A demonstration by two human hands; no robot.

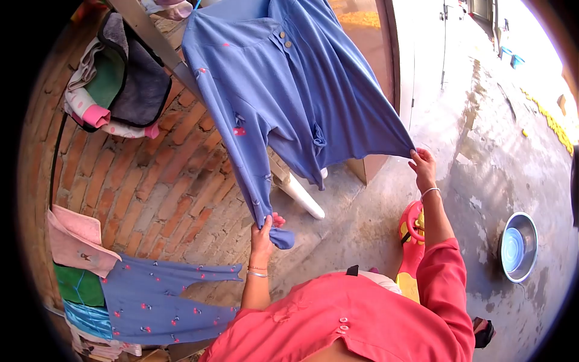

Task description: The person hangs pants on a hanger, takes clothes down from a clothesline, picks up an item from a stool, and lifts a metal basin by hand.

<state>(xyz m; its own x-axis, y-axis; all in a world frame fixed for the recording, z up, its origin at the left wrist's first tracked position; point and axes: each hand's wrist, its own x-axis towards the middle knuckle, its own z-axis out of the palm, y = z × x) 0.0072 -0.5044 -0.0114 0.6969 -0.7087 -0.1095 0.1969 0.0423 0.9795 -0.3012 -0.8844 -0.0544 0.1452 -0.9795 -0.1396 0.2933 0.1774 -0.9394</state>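
Note:
A blue long-sleeved pajama top [301, 90] with small red prints and two buttons hangs in front of me, its upper end cut off by the frame. Near its cuff, one sleeve is pinched in my left hand [261, 241], and the sleeve end dangles below the fingers. My right hand [424, 168] grips the garment's outer corner and stretches the cloth out to the right. Whether that corner is hem or sleeve I cannot tell. Matching blue printed pants [163, 295] hang at lower left, apart from my hands.
A brick wall [151, 181] runs along the left, with grey and pink cloths [136, 78] hanging before it. A white pipe [304, 196] juts out below the top. On the concrete floor are a red-yellow ride-on toy [412, 247] and a metal basin [531, 247].

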